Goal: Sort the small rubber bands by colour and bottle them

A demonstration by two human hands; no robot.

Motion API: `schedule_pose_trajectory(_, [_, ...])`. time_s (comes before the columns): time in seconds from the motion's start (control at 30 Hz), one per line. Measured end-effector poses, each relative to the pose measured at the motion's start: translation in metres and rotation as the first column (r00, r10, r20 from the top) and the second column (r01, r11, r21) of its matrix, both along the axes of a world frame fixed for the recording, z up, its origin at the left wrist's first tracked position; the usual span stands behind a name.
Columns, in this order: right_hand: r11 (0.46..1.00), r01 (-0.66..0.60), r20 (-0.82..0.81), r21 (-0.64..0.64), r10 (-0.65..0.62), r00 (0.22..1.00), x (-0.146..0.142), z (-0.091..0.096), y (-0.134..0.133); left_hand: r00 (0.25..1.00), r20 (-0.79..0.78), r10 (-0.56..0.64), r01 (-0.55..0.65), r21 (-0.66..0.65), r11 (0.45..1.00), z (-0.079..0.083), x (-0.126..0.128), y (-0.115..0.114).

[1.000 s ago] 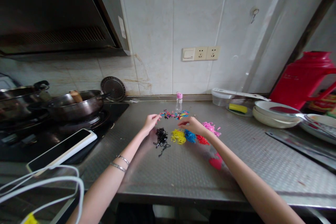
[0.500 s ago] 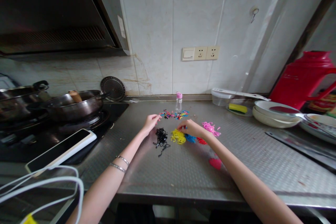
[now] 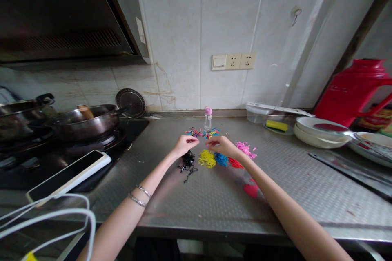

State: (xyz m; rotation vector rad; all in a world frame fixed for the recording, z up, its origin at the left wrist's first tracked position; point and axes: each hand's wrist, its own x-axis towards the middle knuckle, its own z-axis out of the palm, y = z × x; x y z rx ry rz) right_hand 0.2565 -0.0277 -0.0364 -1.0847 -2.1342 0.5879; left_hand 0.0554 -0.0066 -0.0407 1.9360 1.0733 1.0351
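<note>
My left hand (image 3: 185,145) hovers above the pile of black rubber bands (image 3: 187,161), its fingers pinched together. Facing it, my right hand (image 3: 223,145) is also closed in a pinch, above and behind the yellow rubber bands (image 3: 207,159) and blue rubber bands (image 3: 221,159). Anything between the fingertips of either hand is too small to make out. Red rubber bands (image 3: 235,163) lie partly under my right wrist, with pink rubber bands (image 3: 246,149) beyond it. Mixed-colour rubber bands (image 3: 211,133) are scattered behind my hands, around a clear bottle (image 3: 208,120) with a pink cap.
A red-and-clear item (image 3: 251,189) lies under my right forearm. On the left are a stove with a pan (image 3: 88,124), a white power bank-like device (image 3: 70,175) and a white cable (image 3: 61,212). At right stand bowls (image 3: 318,136), a knife (image 3: 352,171) and a red thermos (image 3: 352,91).
My left hand has moved right and slightly nearer, away from the mixed bands. My right hand has lifted off the yellow pile, and the fingertips of both hands are now closer together.
</note>
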Motion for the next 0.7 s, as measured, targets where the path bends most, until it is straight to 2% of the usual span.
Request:
schedule_pose_trajectory(0.1, [1.0,-0.016,-0.03,-0.005,0.016,0.999,0.004,0.001,0.002,0.995,-0.08,-0.064,0.066,0.014,0.998,-0.001,0.009,-0.006])
schedule_pose_trajectory(0.17, [1.0,0.016,-0.02,0.025,-0.016,1.0,0.015,0.004,0.004,0.992,-0.105,-0.073,0.076,0.029,0.997,-0.002,0.01,-0.007])
schedule_pose_trajectory(0.27, [0.983,0.165,0.038,0.084,-0.169,0.985,0.046,0.011,0.008,0.993,-0.103,-0.055,0.061,0.053,0.997,-0.003,0.007,-0.005])
schedule_pose_trajectory(0.37, [0.934,0.336,0.167,0.12,-0.352,0.921,0.086,0.012,0.012,0.995,-0.089,-0.035,0.041,0.065,0.997,-0.004,0.004,-0.003])
schedule_pose_trajectory(0.47, [0.884,0.464,0.278,0.06,-0.461,0.843,0.117,0.007,0.016,0.996,-0.086,-0.032,0.038,0.069,0.997,-0.005,0.003,-0.002])
schedule_pose_trajectory(0.53, [0.865,0.499,0.313,-0.047,-0.462,0.83,0.129,0.002,0.017,0.996,-0.085,-0.032,0.038,0.07,0.997,-0.006,0.004,0.0])
schedule_pose_trajectory(0.6, [0.854,0.51,0.321,-0.102,-0.457,0.83,0.134,-0.001,0.018,0.996,-0.083,-0.022,0.028,0.072,0.997,-0.007,0.003,0.005])
schedule_pose_trajectory(0.7, [0.857,0.513,0.316,-0.037,-0.477,0.82,0.136,-0.001,0.019,0.996,-0.094,0.003,0.006,0.091,0.996,-0.007,0.004,0.018])
